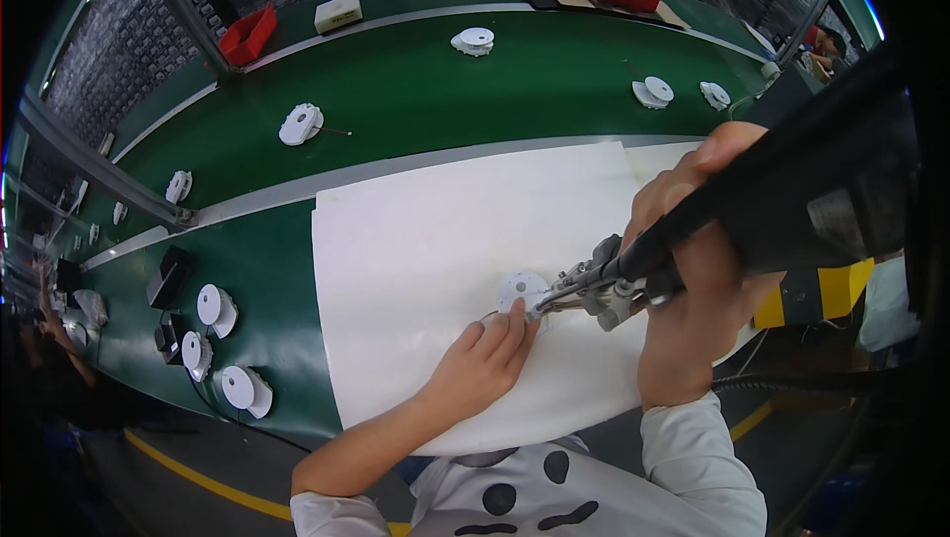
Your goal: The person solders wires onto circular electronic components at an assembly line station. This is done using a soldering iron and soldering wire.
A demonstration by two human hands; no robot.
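Note:
On the white sheet in front of me lies a small white plastic part with a round disc [522, 286]. My left hand [477, 362] holds it down, fingers bent and pressed on its near edge. From the right my right hand [693, 250] is wrapped round a black handheld screwdriver [772, 191] with a feeder head. The metal nozzle [594, 285] of this tool slants down to the left, its tip against or just over the part beside my left fingertips. Whether a screw sits under the tip is hidden.
White parts of the same kind [244, 390] stand on the green table at left, near black blocks [170, 277]. Others [301, 124] sit along the green conveyor [396, 92] beyond a metal rail. Red bins [247, 35] and a small box [338, 13] are farther back. A black hose [802, 382] hangs at right.

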